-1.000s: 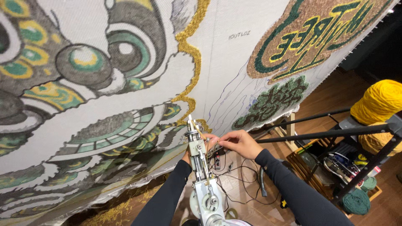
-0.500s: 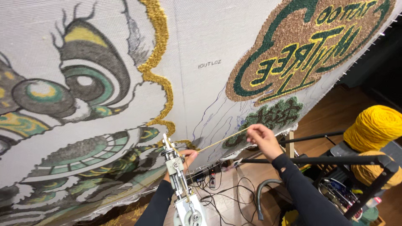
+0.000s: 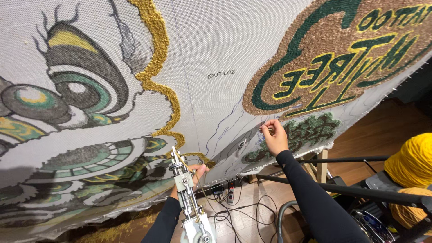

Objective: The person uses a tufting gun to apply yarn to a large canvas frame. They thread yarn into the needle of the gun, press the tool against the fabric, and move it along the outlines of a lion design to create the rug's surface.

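We see a metal, pale-bodied tufting gun [image 3: 186, 198] pointing up and slightly left, its needle tip just at the large white stretched backing cloth with tufted gold, green and brown designs [image 3: 202, 49], near the cloth's lower edge. The gun's long axis runs from the bottom of the view up to the lower end of the wavy gold tufted line [image 3: 157, 76].

Left hand [image 3: 195, 173] sits beside the gun's front end, fingers curled around it or the yarn there; we cannot tell which. Right hand [image 3: 273, 136] is raised to the right and higher, well apart from the gun, fingers pinched narrow on a thin strand of gold yarn [image 3: 234, 150] that runs taut down-left toward the needle. So the strand lies between the two hands, slanting; left hand nearer the gun, right hand at the far end of the yarn.

The right hand is just in front of the green tufted patch [image 3: 310, 128] by the cloth's lower right edge. Yellow yarn cone [image 3: 411, 159] stands off to the right; black cables [image 3: 234, 207] lie on the wooden floor [image 3: 382, 130] below.
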